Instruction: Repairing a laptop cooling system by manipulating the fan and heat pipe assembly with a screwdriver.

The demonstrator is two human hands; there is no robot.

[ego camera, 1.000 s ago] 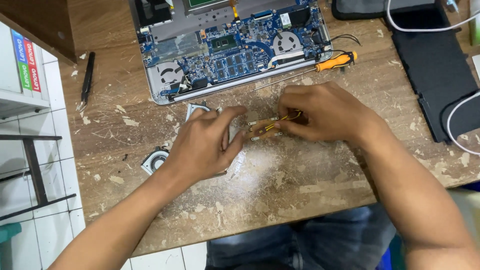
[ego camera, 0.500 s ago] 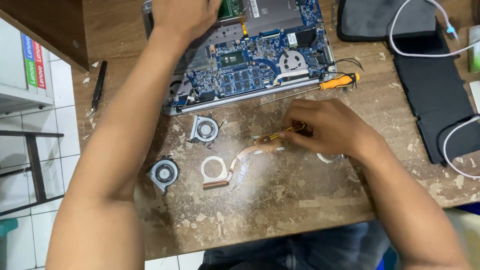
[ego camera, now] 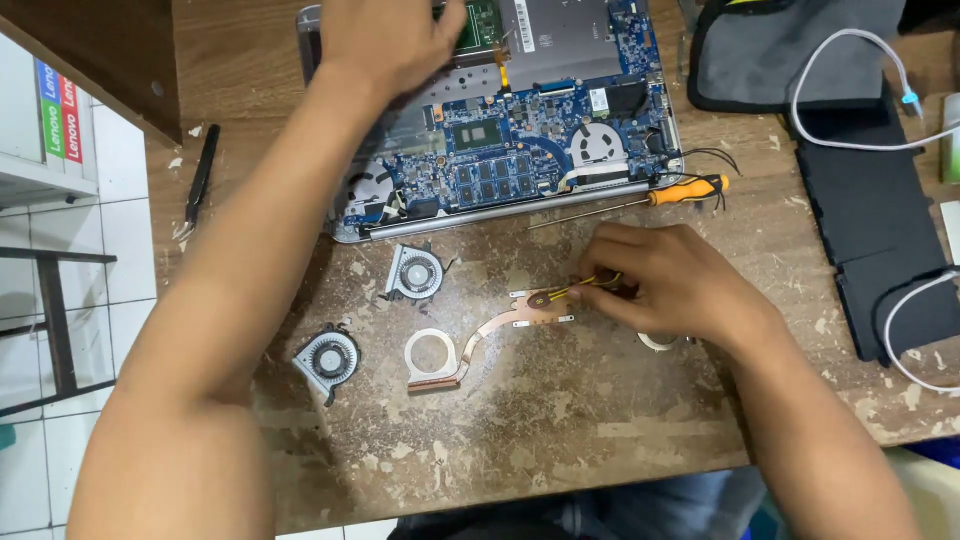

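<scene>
On the worn wooden surface, the right hand pinches a small yellow-handled tool, its grip closed, tip on the copper heat pipe. Two loose fans lie to the left. Farther off, the left hand rests on the opened laptop; whether its grip is closed cannot be told.

Two fans lie before the laptop, heatpipe seemingly rightward.
</scene>
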